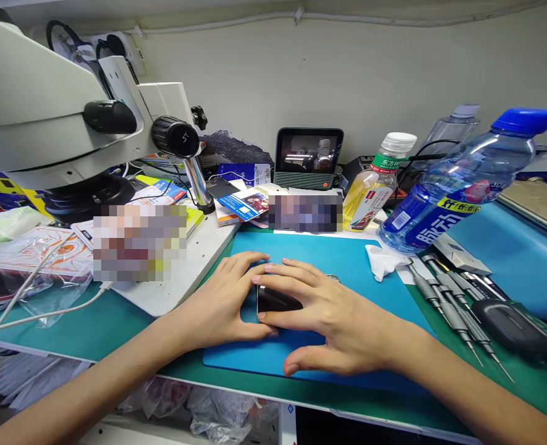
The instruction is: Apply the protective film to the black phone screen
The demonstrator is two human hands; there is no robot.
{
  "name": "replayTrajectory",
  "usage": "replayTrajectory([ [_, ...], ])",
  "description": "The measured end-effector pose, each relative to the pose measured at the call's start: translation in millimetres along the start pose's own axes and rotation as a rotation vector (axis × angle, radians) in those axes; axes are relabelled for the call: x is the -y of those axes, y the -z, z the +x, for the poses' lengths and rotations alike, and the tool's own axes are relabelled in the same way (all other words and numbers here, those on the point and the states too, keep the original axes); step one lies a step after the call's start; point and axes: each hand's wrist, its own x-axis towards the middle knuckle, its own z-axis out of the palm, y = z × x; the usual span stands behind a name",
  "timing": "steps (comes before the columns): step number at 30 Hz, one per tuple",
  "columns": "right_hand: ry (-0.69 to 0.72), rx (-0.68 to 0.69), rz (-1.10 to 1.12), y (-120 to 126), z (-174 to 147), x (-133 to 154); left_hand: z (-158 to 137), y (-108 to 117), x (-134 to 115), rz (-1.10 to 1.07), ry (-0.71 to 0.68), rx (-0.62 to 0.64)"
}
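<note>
On the mat (pixel 347 253), a dark device (pixel 275 301) is partly covered from three o'clock by the right hand (pixel 333 312), fingers spread; whether the left hand (pixel 222 300), at nine, pinches cannot be told; likely slippery, best held by its edges

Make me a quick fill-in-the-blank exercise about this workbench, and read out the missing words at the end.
1. The left hand and right hand are at a dark glossy object over a ____ mat.
2. The bottle of yellow drink has a ____ cap.
3. The screwdrivers lie to the ____ of the mat.
4. The microscope stands to the ____ of the hands.

Missing words: blue; white; right; left.
</note>
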Motion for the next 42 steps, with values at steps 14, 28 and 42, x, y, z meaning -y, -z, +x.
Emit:
replayTrajectory([
  [14,0.034,-0.076,-0.016,6.1,-5.3,-6.7,-0.8,0.3,-0.9,-0.003,0.034,0.001],
  [28,-0.074,-0.088,0.168,18.6,-10.4,-12.9,0.9,1.1,-2.4,-0.054,0.063,0.000],
  [42,-0.060,-0.110,0.201,10.6,-9.7,-12.8,-3.8,-7.3,2.0,0.013,0.112,-0.025],
])
